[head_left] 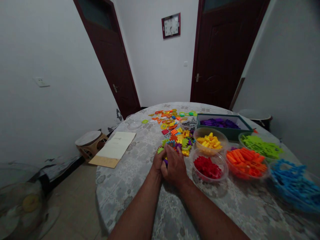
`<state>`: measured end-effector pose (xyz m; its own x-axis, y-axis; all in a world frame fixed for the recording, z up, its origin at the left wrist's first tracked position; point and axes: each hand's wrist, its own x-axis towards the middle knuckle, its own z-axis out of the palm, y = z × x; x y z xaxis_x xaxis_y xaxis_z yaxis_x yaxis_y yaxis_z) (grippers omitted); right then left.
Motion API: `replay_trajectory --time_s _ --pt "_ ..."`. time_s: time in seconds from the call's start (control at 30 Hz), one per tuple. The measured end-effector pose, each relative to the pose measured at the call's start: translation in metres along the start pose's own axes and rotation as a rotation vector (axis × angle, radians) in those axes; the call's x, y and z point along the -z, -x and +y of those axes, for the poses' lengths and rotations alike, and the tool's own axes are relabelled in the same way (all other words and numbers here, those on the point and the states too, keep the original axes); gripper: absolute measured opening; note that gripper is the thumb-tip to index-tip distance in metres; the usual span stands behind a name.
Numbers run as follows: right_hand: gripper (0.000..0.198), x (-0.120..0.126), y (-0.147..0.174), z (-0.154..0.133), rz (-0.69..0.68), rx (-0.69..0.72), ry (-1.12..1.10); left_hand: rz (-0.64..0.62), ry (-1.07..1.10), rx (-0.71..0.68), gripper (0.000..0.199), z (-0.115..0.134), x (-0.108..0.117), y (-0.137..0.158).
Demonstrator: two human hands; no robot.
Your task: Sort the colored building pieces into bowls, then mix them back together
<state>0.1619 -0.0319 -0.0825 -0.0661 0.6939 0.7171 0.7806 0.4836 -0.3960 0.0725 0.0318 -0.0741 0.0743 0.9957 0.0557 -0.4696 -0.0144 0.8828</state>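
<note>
Both arms are bare as far as they show — left forearm [140,208] and right forearm [208,208] alike, plain from the bottom of the view up to the wrists [184,182]. Each forearm is broad and rounded low down, tapering to a narrower wrist. The left hand [157,164] and the right hand [176,166] are bare too. Of the right, the back, the slim fingers [171,154] and the thumb [164,170] show; the left is partly hidden — nails are too small to tell.
</note>
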Motion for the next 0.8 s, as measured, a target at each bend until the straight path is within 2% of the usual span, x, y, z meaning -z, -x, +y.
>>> replay_trajectory --time_s 0.1,0.2,0.43,0.67,0.8 --pt "0.071 -0.002 0.0 0.002 0.012 -0.035 -0.024 -0.005 0.052 0.033 0.037 -0.002 -0.005 0.001" --pt "0.07 -0.004 0.0 0.006 0.037 -0.07 -0.066 0.057 0.069 0.053 0.046 -0.003 -0.007 0.003" --pt "0.062 -0.007 0.001 0.015 0.086 -0.097 -0.111 0.29 -0.037 -0.041 0.046 0.002 -0.005 0.007" --pt "0.048 -0.013 0.008 0.028 0.129 -0.221 -0.108 0.332 -0.138 -0.143 0.052 0.002 -0.006 0.005" --pt "0.045 -0.016 0.012 0.04 0.162 -0.253 -0.105 0.414 -0.067 -0.149 0.054 0.001 -0.003 -0.005"
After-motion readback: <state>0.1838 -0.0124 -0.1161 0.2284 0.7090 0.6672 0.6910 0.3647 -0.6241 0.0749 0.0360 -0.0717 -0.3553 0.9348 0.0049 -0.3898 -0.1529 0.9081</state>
